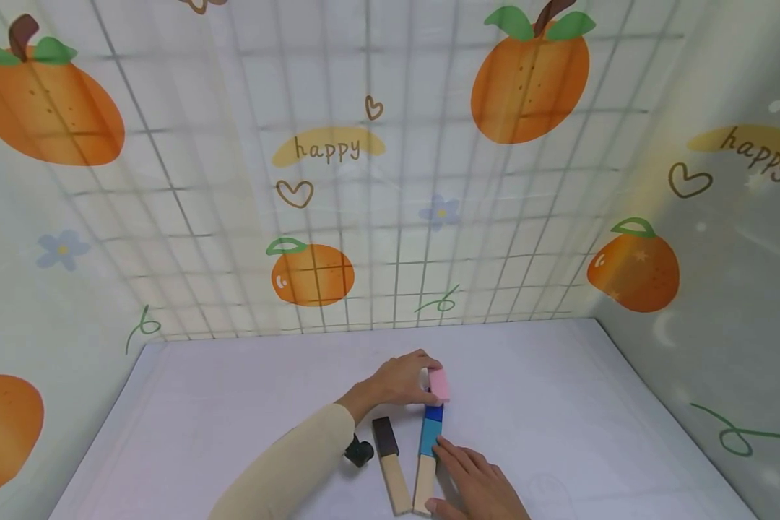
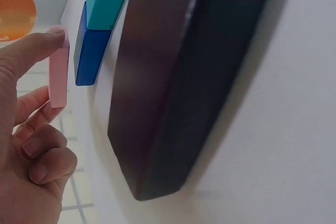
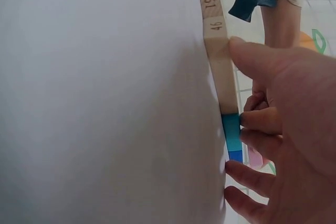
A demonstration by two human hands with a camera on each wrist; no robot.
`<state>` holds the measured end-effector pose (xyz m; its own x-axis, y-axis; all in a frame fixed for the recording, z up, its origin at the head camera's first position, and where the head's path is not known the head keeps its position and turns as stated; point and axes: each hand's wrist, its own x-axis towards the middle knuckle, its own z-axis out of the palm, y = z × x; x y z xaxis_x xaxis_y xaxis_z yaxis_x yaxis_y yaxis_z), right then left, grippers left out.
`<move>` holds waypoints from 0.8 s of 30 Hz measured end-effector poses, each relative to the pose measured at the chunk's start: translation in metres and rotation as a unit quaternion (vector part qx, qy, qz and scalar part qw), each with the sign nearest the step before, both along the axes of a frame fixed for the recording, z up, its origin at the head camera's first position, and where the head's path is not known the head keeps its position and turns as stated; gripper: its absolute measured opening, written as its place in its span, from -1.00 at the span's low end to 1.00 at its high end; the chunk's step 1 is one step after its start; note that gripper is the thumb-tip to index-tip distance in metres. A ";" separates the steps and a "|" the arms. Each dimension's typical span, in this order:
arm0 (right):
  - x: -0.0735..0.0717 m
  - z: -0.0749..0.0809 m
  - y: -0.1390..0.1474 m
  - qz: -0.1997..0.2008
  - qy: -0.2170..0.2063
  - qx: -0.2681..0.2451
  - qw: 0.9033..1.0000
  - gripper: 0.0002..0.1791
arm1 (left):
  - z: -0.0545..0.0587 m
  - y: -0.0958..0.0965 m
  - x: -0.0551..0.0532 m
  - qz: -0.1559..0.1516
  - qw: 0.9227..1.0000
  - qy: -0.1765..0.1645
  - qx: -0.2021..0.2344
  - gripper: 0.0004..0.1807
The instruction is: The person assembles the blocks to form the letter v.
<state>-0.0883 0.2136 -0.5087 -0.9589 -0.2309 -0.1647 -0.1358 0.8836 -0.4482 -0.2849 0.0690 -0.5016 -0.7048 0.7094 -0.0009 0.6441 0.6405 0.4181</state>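
My left hand pinches a pink block between thumb and fingers, at the far end of a row of blocks. That row runs from a blue block through a teal block to a long plain wood block nearest me. In the left wrist view, a gap shows between the pink block and the blue one. My right hand lies along the row's right side. Its fingertips meet the teal block's side, and the thumb touches the plain wood block near its numbered end.
Left of the row lies a second one, a dark brown block against a plain wood block. Both stand on a white table. Behind it hangs a gridded curtain printed with oranges. A black wrist camera sits under the left sleeve.
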 end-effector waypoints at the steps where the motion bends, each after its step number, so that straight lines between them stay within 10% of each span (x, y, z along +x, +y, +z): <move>1: 0.000 0.000 0.000 0.000 0.000 -0.001 1.000 0.01 | -0.001 -0.001 0.000 0.000 1.000 0.000 0.003 -0.28; 24: -0.003 0.001 -0.002 -0.010 -0.027 0.002 1.000 0.03 | -0.005 -0.027 0.002 0.010 0.999 -0.013 0.028 -0.27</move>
